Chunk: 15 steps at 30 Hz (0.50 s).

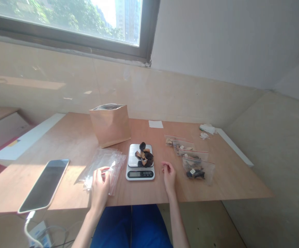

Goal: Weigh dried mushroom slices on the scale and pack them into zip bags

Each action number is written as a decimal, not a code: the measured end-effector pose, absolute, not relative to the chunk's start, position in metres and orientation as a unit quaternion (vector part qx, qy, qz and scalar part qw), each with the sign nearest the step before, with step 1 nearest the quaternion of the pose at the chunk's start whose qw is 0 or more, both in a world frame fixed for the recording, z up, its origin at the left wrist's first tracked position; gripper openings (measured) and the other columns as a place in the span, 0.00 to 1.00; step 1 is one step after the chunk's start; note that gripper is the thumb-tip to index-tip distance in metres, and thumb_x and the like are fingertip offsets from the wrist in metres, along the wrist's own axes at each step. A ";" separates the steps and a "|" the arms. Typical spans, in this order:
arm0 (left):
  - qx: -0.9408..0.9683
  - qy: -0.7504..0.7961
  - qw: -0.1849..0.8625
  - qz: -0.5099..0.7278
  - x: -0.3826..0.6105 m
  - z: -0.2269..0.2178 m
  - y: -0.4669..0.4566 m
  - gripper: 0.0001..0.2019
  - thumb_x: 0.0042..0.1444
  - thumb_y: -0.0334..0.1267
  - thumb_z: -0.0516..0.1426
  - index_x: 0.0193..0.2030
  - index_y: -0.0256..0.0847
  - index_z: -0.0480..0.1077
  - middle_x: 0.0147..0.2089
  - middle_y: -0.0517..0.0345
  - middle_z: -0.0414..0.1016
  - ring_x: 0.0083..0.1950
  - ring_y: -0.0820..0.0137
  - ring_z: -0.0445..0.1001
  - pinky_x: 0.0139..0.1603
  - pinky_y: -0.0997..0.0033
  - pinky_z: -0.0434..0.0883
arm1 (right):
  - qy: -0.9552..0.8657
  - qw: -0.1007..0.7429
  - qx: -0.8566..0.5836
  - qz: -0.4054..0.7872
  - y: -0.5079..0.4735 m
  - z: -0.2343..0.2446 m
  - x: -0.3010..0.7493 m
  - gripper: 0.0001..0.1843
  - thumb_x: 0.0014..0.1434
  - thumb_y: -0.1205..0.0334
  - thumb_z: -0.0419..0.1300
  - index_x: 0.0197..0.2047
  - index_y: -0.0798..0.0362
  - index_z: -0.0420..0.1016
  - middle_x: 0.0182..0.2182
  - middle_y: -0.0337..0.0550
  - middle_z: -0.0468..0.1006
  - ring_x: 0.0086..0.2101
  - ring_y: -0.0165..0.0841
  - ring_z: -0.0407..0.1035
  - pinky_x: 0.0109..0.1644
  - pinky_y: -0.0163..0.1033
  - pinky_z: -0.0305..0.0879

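Observation:
My left hand point(100, 185) rests over a pile of clear zip bags point(95, 163), its fingers curled; whatever is between its fingertips is hidden. Small white pieces point(88, 183) lie beside it on the bags. To the right of the kitchen scale point(140, 174), my right hand point(169, 175) hovers low over the table with fingers loosely closed and nothing visible in them. Several dark dried slices point(145, 156) with tan edges sit heaped on the scale's plate. The scale's display is lit, but its digits are too small to read.
A brown stand-up pouch point(110, 125) is open behind the bags. Several filled zip bags point(195, 172) overlap at the right, with small labels. A phone point(44, 184) on a cable lies at the left. White paper point(156, 124) and crumpled wrapping point(207, 129) are at the back.

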State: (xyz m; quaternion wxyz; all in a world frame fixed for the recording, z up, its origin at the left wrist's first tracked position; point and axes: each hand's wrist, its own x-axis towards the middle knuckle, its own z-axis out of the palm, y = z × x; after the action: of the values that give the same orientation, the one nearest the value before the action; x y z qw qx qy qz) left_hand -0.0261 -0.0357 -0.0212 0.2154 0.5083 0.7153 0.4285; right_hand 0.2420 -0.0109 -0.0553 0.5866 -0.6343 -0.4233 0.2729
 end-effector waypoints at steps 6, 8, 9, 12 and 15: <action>0.616 0.704 0.100 0.338 -0.023 -0.041 -0.033 0.12 0.56 0.45 0.48 0.37 0.41 0.67 0.38 0.49 0.68 0.40 0.61 0.68 0.44 0.58 0.65 | -0.419 0.589 -0.630 0.283 -0.012 -0.048 0.240 0.14 0.53 0.54 0.52 0.31 0.55 0.72 0.26 0.42 0.75 0.22 0.30 0.64 0.27 0.36 0.62; 0.623 0.705 0.084 0.329 -0.020 -0.041 -0.032 0.12 0.53 0.47 0.52 0.37 0.40 0.67 0.38 0.47 0.69 0.40 0.60 0.68 0.44 0.59 0.65 | -0.421 0.585 -0.633 0.283 -0.013 -0.047 0.239 0.14 0.53 0.54 0.51 0.31 0.54 0.72 0.26 0.42 0.75 0.21 0.30 0.64 0.26 0.35 0.61; 0.624 0.708 0.079 0.320 -0.019 -0.040 -0.032 0.13 0.52 0.47 0.54 0.37 0.40 0.67 0.39 0.47 0.69 0.40 0.60 0.68 0.43 0.59 0.65 | -0.423 0.583 -0.634 0.282 -0.013 -0.047 0.238 0.13 0.54 0.55 0.51 0.31 0.54 0.72 0.26 0.42 0.75 0.21 0.30 0.64 0.26 0.35 0.61; 0.629 0.721 0.078 0.280 -0.016 -0.035 -0.033 0.12 0.52 0.47 0.54 0.36 0.41 0.68 0.40 0.49 0.69 0.39 0.60 0.68 0.39 0.61 0.66 | -0.429 0.579 -0.635 0.279 -0.014 -0.046 0.238 0.13 0.54 0.55 0.51 0.31 0.54 0.72 0.25 0.42 0.75 0.21 0.30 0.64 0.25 0.35 0.61; 0.627 0.728 0.085 0.265 -0.016 -0.032 -0.033 0.09 0.54 0.44 0.52 0.34 0.43 0.69 0.40 0.51 0.70 0.38 0.62 0.69 0.37 0.63 0.66 | -0.433 0.573 -0.637 0.281 -0.015 -0.044 0.237 0.12 0.54 0.56 0.51 0.30 0.53 0.72 0.23 0.41 0.74 0.21 0.31 0.64 0.24 0.35 0.61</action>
State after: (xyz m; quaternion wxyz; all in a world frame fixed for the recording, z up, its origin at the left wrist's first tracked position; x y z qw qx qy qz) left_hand -0.0165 -0.0333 -0.0322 0.0851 0.6265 0.7279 0.2651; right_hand 0.2373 -0.0152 -0.0444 0.5728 -0.6372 -0.4326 0.2807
